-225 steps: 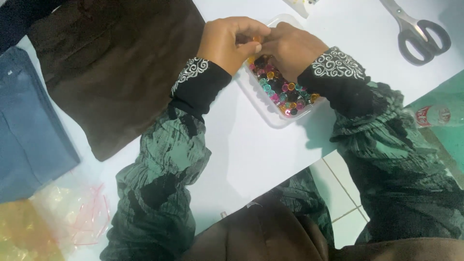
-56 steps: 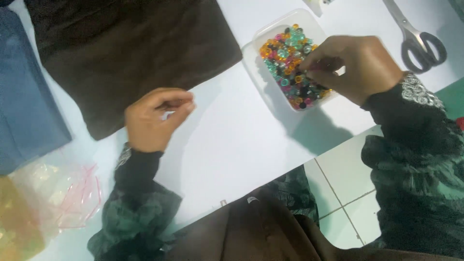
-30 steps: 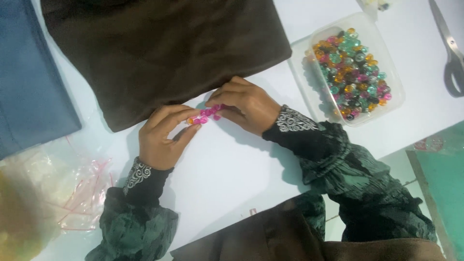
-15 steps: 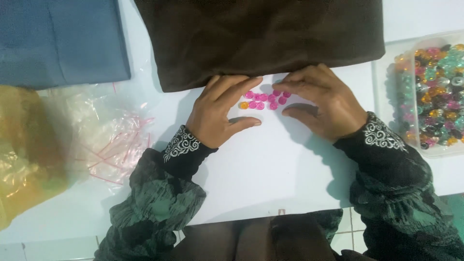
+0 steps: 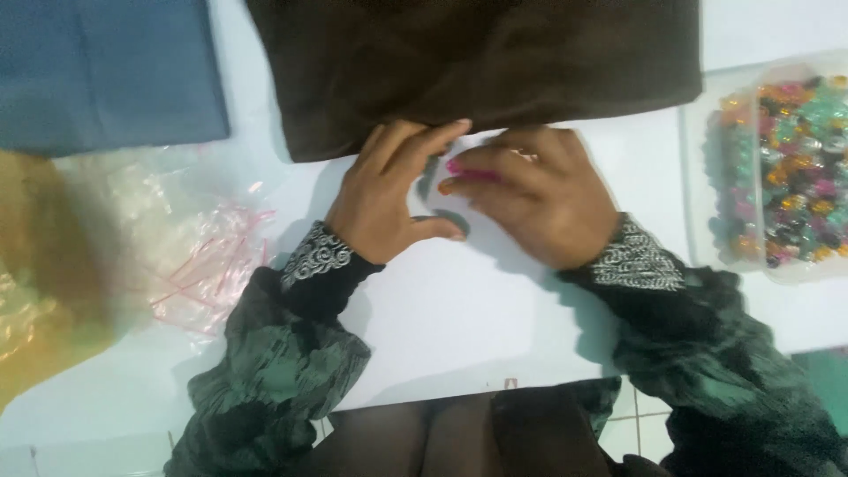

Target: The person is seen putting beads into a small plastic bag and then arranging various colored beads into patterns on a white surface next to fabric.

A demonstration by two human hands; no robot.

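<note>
Nearest to you, your lap showed as brown cloth [image 5: 459,437] at the bottom edge, with both dark green sleeves reaching up from it onto the white table [image 5: 459,318]. Your left hand [image 5: 389,199] lay flat on the table, fingers spread and loosely open, the thumb stretched to the right and the fingertips touching the hem of the dark brown fabric [image 5: 477,62]; it gripped nothing. Your right hand [image 5: 539,199] rested just beside it, fingers bent and pressed down over a small cluster of pink beads [image 5: 464,170] (only a few showed at the fingertips, one orange among them; the rest were hidden under the hand). Whether those fingers actually pinched a bead, I could not tell. The beads sat on the table between your two hands, just below the brown fabric's edge.

Off to your left lay a heap of clear plastic bags [image 5: 177,238] with pink seal strips, and a yellowish bag [image 5: 44,274] beside them at the frame edge. To your right stood a clear plastic box [image 5: 698,177] filled with mixed coloured beads, well apart from your hands. Farthest away, a folded blue fabric [image 5: 106,71] lay at the upper left, beside the brown one.
</note>
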